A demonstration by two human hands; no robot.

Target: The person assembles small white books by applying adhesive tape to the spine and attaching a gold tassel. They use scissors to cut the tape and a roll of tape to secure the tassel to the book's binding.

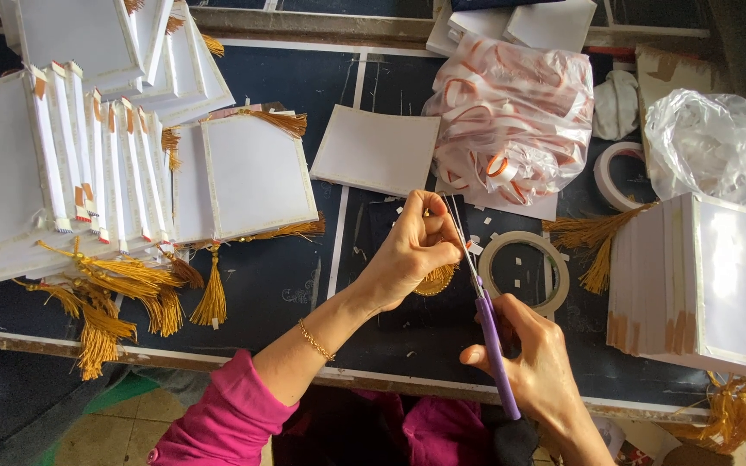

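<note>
My left hand [412, 250] pinches a small gold round ornament [436, 280] just above the dark table [278, 285]. My right hand [533, 362] grips purple-handled scissors [487, 324], whose thin blades reach up beside the left fingertips. A roll of pale tape [524, 272] lies flat just right of the blades. Tiny white paper scraps are scattered around it.
Stacks of white square cards with gold tassels [123, 285] fill the left side; another stack [701, 276] stands at the right. One loose white card [376, 151] lies in the middle. A clear bag of orange-and-white strips [511, 112], a second tape roll [619, 177] and a crumpled plastic bag [718, 142] sit at the back.
</note>
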